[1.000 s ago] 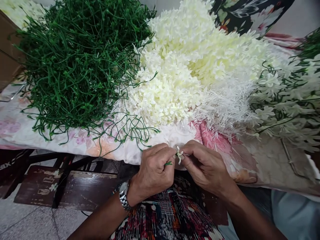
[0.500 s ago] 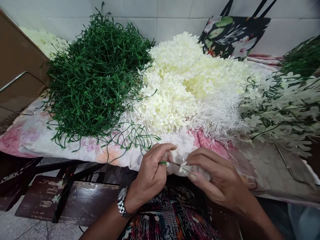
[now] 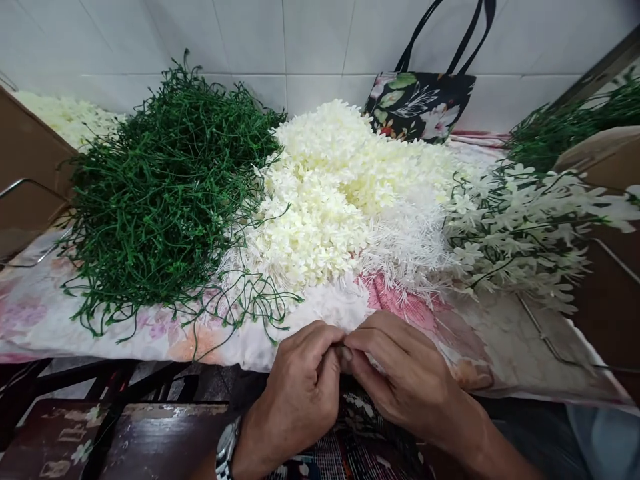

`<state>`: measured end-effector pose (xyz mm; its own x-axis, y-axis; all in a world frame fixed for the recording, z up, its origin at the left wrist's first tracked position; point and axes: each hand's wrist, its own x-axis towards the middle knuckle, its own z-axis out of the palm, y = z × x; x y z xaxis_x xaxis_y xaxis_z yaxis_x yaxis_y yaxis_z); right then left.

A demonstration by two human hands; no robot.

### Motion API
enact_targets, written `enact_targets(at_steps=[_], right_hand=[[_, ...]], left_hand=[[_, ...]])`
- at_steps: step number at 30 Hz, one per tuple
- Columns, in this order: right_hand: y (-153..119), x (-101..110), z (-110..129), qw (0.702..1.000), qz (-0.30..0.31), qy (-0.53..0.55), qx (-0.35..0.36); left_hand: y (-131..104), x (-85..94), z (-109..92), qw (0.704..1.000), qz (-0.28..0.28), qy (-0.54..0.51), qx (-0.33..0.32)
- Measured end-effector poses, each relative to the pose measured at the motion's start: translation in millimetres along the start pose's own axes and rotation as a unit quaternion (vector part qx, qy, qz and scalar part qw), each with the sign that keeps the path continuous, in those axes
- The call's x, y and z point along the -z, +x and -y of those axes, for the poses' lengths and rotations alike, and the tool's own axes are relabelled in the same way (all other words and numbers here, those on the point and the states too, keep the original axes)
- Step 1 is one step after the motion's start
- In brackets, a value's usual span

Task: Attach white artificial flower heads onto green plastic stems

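My left hand [image 3: 307, 380] and my right hand [image 3: 400, 370] meet fingertip to fingertip at the table's front edge. Both are closed in a pinch, and the fingers hide what lies between them. Half a second ago a green artificial stem showed in the left and a small white artificial flower at the right fingertips. Beyond the left hand lies a big tangled heap of green plastic stems [image 3: 160, 193], with several loose ones trailing towards me. A pile of cream-white flower heads [image 3: 320, 213] is straight ahead. Thin white flower centres [image 3: 407, 250] lie beside it.
Finished-looking white flower sprays [image 3: 520, 233] rest on the right, by a cardboard box [image 3: 610, 167]. Another brown box [image 3: 30, 173] stands at the left. A black floral bag [image 3: 420, 107] leans on the tiled wall. Flowered cloth [image 3: 320, 310] covers the table; a dark wooden stool [image 3: 160, 433] is below.
My hands have come together; the right fingertips now touch the left, and the flower and stem are out of sight. The view has tilted up and turned to the right.
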<state>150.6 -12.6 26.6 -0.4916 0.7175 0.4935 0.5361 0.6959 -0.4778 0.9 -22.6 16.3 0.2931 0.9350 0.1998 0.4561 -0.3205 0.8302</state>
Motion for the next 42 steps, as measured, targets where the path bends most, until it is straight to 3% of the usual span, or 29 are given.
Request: enact_targets(at_steps=[5,7,9,12,18,26,36,42], right_hand=[[4,6,-21,0.999,-0.001,-0.041,-0.021],[6,6,-36,0.990,-0.032,-0.126,-0.062],[8,5,-49,0.970,-0.014,-0.225,-0.096],[11,1,-60,0.950,0.009,-0.298,-0.092],[6,-4,-61,0.964,-0.014,-0.254,-0.073],[-1,1,-60,0.964,-0.023,-0.255,-0.080],[11,-2,-54,0.941,0.059,-0.306,-0.129],[2,-1,-54,0.959,0.032,-0.257,-0.120]], left_hand=[[8,-1.0,7,0.998,-0.061,-0.028,0.004],[13,2.2,10,0.995,-0.095,-0.025,0.011],[19,8.4,11,0.993,-0.117,-0.007,0.013],[29,20.9,12,0.990,-0.130,0.042,0.022],[53,37.1,14,0.965,-0.165,0.203,0.019],[77,28.4,17,0.915,-0.118,0.382,0.048],[49,33.4,14,0.964,-0.222,0.146,-0.021],[31,30.3,4,0.981,-0.188,-0.023,0.037]])
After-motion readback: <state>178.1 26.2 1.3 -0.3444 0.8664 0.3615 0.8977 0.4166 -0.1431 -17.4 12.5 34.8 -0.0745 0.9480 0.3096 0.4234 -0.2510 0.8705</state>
